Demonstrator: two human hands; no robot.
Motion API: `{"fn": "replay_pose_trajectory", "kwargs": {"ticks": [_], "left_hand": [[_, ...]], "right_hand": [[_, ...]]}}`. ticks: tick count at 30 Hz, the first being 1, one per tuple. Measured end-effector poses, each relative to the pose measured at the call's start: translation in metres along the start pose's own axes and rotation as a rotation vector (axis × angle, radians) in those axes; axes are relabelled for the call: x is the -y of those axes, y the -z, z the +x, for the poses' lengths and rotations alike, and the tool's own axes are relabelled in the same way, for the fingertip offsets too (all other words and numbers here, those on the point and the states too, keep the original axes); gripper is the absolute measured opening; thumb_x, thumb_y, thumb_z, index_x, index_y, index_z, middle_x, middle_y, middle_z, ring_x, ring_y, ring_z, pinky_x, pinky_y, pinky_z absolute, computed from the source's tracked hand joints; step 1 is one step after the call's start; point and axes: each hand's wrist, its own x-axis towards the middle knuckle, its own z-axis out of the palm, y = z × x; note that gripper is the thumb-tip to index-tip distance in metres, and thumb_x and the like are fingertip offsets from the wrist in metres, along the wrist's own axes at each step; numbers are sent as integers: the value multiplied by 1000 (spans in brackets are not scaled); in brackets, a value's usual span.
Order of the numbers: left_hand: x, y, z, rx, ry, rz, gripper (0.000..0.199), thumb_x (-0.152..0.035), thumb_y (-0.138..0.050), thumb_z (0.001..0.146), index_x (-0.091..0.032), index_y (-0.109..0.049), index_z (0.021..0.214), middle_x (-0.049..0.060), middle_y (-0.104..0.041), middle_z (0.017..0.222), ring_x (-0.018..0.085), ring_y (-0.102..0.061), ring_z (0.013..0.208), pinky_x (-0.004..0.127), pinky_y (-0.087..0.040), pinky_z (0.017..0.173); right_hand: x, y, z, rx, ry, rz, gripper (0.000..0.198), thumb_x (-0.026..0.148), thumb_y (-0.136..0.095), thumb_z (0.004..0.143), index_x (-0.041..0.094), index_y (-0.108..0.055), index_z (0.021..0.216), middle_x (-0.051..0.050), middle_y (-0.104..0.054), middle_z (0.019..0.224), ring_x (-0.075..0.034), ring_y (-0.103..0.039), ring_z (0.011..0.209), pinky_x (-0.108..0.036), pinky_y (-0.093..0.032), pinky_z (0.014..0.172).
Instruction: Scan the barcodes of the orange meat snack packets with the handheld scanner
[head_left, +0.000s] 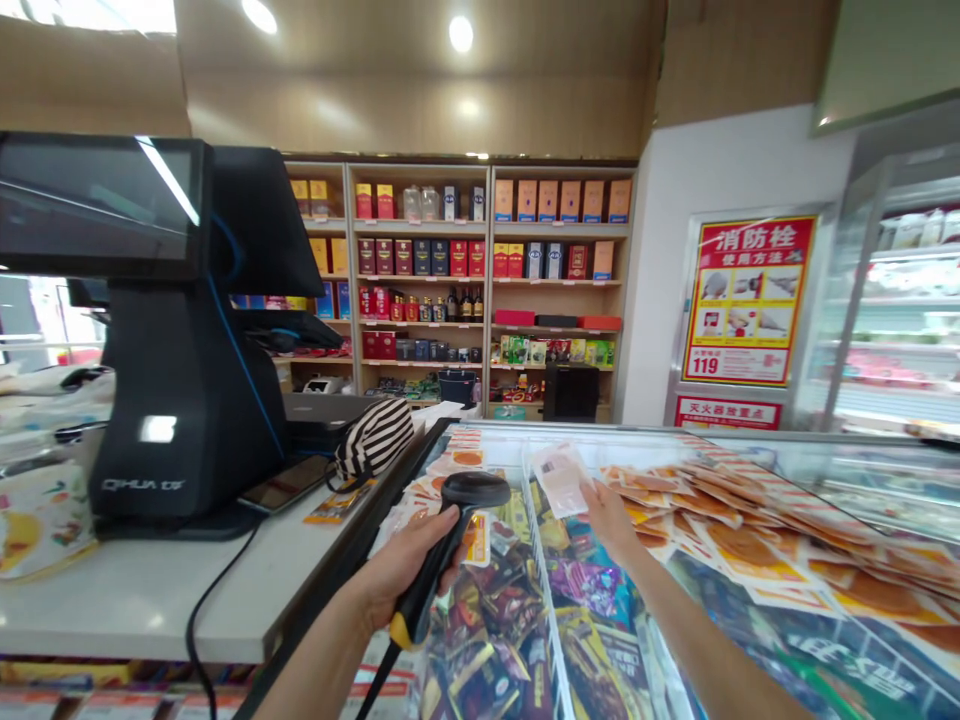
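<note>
My left hand (pixel 409 565) is wrapped round the handle of a black barcode scanner (pixel 474 490) with a yellow band near its base. The scanner's head points right, and its cable runs down toward me. In my right hand (pixel 609 515) is a whitish flat packet (pixel 559 478), pinched at its lower right edge; its print is too faint to read. Both hands are over a glass-topped freezer (pixel 551 610) with colourful wrapped goods inside. Right of my right hand lies a spread of flat orange-and-white packets (pixel 750 545) on the glass.
A black cash register (pixel 187 400) stands on the white counter (pixel 150 610) at left. Near it lie a striped pouch (pixel 377 437), a phone (pixel 285 485) and a small orange packet (pixel 339 502). Shelves of boxed goods (pixel 424 257) line the back; a red fire-hydrant sign (pixel 750 300) hangs right.
</note>
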Motion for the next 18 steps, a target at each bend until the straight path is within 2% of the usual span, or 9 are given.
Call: {"fn": "replay_pose_trajectory", "kwargs": {"ticks": [5, 9, 13, 16, 18], "left_hand": [[-3, -15, 4, 59, -22, -3, 33, -46, -46, 68, -14, -49, 74, -3, -46, 52, 4, -39, 36, 16, -27, 37], [-1, -17, 6, 96, -26, 39, 33, -46, -48, 67, -14, -48, 71, -3, -47, 52, 4, -41, 37, 16, -28, 37], [0, -13, 10, 109, -34, 67, 34, -47, -45, 69, -13, -48, 71, -3, -47, 53, 4, -41, 38, 17, -28, 37], [0, -8, 14, 100, -29, 57, 35, -49, -45, 68, -13, -47, 70, -2, -48, 55, 5, -42, 39, 17, -29, 38], [0, -6, 16, 79, -17, 48, 35, -49, -46, 68, -14, -47, 71, -2, -49, 55, 5, -42, 40, 17, -30, 39]], "right_hand": [[-9, 13, -3, -29, -36, 0, 39, 36, -25, 76, 12, -54, 87, -7, -62, 70, -15, -57, 56, -24, -45, 48], [-13, 17, -2, -87, -31, -83, 37, 33, -26, 75, 12, -55, 85, -7, -62, 65, -16, -56, 52, -25, -44, 48], [-8, 30, 4, -224, -8, -222, 40, 32, -26, 76, 10, -57, 87, -11, -62, 67, -20, -56, 62, -30, -42, 59], [-6, 50, 9, -348, 12, -319, 43, 31, -25, 77, 8, -54, 99, -14, -62, 81, -23, -55, 74, -33, -38, 67], [-9, 66, 13, -420, 39, -421, 43, 30, -25, 78, 10, -51, 106, -12, -62, 83, -23, -56, 75, -33, -39, 67]]}}
